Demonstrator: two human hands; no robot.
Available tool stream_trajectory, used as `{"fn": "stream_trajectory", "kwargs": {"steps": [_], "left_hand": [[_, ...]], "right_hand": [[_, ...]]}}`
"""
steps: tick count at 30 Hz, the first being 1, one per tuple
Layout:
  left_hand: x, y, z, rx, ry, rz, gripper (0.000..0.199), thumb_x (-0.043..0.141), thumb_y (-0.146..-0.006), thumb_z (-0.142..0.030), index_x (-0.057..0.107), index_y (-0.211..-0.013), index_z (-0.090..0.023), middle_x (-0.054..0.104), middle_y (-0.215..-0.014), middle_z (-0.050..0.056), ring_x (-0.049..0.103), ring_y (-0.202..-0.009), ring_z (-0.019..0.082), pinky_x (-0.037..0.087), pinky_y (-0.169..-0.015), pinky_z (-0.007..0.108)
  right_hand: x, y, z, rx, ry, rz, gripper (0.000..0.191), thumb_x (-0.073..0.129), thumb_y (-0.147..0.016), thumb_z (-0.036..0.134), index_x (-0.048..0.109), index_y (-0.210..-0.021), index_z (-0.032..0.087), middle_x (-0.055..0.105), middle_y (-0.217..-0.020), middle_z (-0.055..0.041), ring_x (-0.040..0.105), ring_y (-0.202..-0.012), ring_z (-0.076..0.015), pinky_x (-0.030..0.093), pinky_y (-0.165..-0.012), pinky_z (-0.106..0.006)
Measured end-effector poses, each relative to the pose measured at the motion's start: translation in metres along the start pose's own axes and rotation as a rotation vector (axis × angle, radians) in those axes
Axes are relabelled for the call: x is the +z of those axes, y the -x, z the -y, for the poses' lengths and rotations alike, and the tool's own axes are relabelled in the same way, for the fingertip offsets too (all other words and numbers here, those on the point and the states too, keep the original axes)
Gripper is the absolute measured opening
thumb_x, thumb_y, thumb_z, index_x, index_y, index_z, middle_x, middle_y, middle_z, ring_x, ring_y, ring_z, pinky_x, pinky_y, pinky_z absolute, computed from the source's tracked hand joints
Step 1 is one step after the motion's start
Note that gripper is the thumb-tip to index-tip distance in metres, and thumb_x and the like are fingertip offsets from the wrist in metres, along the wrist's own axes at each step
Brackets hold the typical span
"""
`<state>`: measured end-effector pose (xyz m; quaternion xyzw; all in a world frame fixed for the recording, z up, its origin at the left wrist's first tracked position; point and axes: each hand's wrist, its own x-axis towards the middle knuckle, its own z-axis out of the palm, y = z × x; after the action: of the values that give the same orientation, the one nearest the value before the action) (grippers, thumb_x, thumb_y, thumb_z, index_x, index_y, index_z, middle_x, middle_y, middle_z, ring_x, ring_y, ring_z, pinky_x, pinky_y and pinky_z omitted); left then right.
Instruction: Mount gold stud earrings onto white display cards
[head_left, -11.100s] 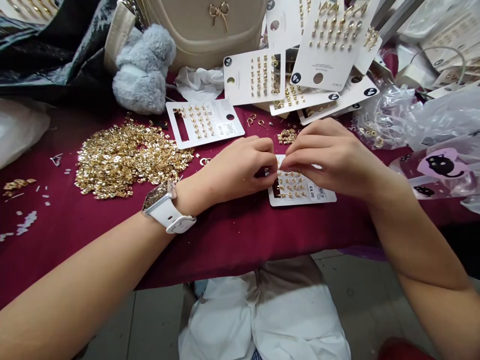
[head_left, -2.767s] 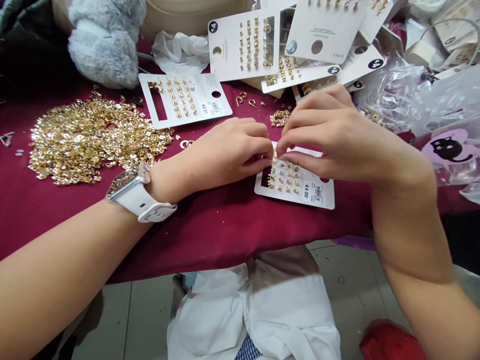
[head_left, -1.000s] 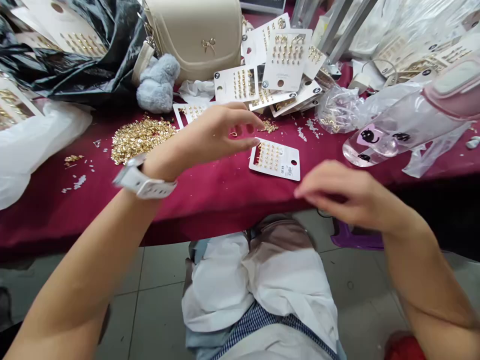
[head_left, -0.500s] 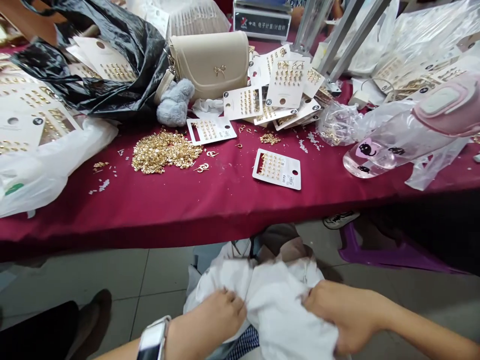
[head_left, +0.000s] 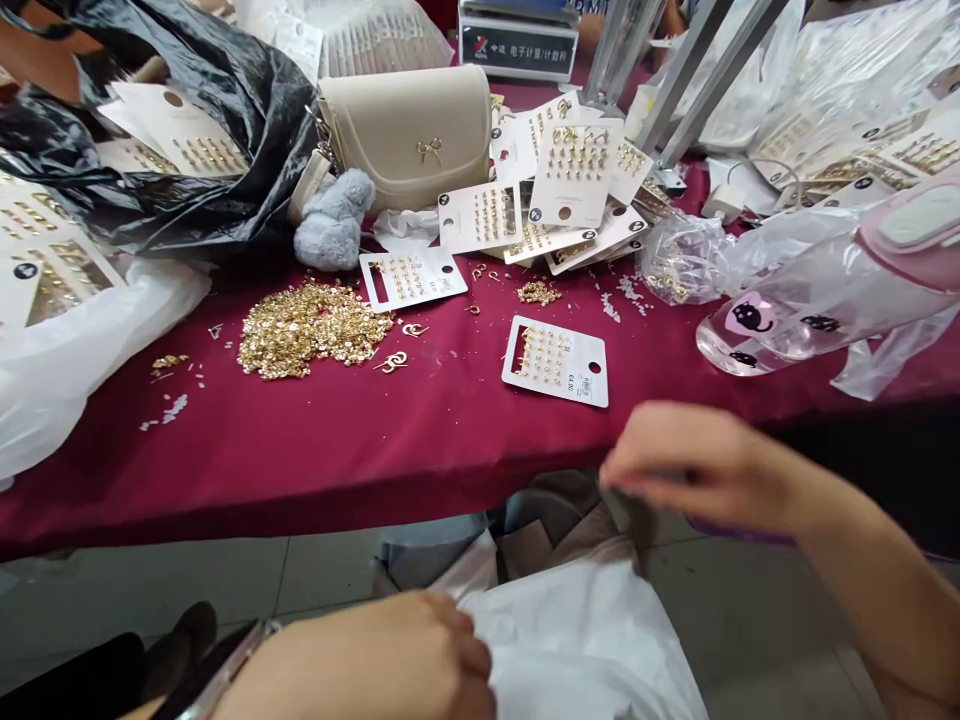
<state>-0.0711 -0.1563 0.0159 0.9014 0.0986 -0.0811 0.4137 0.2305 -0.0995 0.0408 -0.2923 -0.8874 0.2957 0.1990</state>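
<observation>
My right hand [head_left: 697, 465] is raised just past the table's front edge, with its fingers bent in towards the thumb. It is slightly blurred, and I see nothing in it. Low in the view, my left hand [head_left: 382, 655] is curled beside the white cloth [head_left: 585, 640] on my lap; its fingertips are hidden. Closest to the right hand on the table lies a white card of small gold earrings [head_left: 556, 362] with a price label. A heap of tiny gold pieces [head_left: 307, 325] lies to the left, near some loose gold hooks [head_left: 394, 362].
A cream handbag [head_left: 409, 135] with a grey plush charm [head_left: 335, 218] stands behind the heap. Several earring cards [head_left: 576, 170] are piled beside it. A pink-topped clear bottle [head_left: 795, 320] lies tilted at right, and a black plastic bag [head_left: 277, 130] sits at left.
My right hand has let go of the white cloth and risen towards the table edge. My left hand has moved lower and to the left. The view has shifted a little.
</observation>
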Motion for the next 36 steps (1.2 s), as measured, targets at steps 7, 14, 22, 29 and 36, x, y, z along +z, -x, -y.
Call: {"fn": "stream_trajectory", "kwargs": {"steps": [7,14,22,29,36], "left_hand": [[-0.139,-0.054,0.029,0.182,-0.347,-0.683,0.016,0.054,-0.092,-0.022,0.065,-0.083,-0.016,0.065,-0.081,0.002,0.054,-0.072,0.011,0.041,-0.068,0.024],[-0.149,-0.092,0.097,0.039,-0.584,-1.151,0.025,0.050,-0.091,-0.023,0.058,-0.068,-0.015,0.058,-0.067,0.002,0.046,-0.067,0.013,0.041,-0.069,0.027],[-0.133,-0.079,0.103,0.031,-0.758,-0.889,0.024,0.047,-0.091,-0.023,0.064,-0.076,-0.015,0.060,-0.071,0.002,0.045,-0.066,0.014,0.039,-0.065,0.028],[-0.135,-0.080,0.105,-0.071,-0.597,-0.799,0.021,0.051,-0.086,-0.026,0.067,-0.077,-0.015,0.060,-0.070,0.002,0.045,-0.067,0.014,0.039,-0.068,0.028],[-0.137,-0.080,0.108,-0.033,-0.424,-0.798,0.017,0.052,-0.085,-0.021,0.066,-0.080,-0.013,0.061,-0.071,0.002,0.051,-0.066,0.011,0.039,-0.068,0.025]], "right_hand": [[-0.047,-0.084,-0.077,0.338,0.741,-0.037,0.021,0.055,-0.087,0.019,0.071,-0.098,0.013,0.072,-0.099,-0.0130,0.061,-0.096,-0.0296,0.046,-0.088,-0.047],[-0.029,-0.075,-0.104,0.265,0.824,-0.241,0.025,0.056,-0.090,0.034,0.070,-0.106,0.022,0.069,-0.104,-0.0080,0.052,-0.110,-0.0325,0.036,-0.094,-0.055],[-0.033,-0.072,-0.106,0.295,0.795,-0.209,0.021,0.055,-0.091,0.032,0.071,-0.085,0.021,0.070,-0.098,-0.0053,0.051,-0.107,-0.0311,0.037,-0.093,-0.053],[-0.028,-0.077,-0.105,0.327,0.793,-0.206,0.020,0.050,-0.092,0.028,0.067,-0.088,0.019,0.069,-0.099,-0.0085,0.052,-0.105,-0.0302,0.038,-0.093,-0.049],[-0.024,-0.080,-0.097,0.325,0.593,-0.262,0.021,0.044,-0.093,0.031,0.062,-0.090,0.021,0.066,-0.101,-0.0096,0.053,-0.101,-0.0285,0.037,-0.093,-0.050]]}}
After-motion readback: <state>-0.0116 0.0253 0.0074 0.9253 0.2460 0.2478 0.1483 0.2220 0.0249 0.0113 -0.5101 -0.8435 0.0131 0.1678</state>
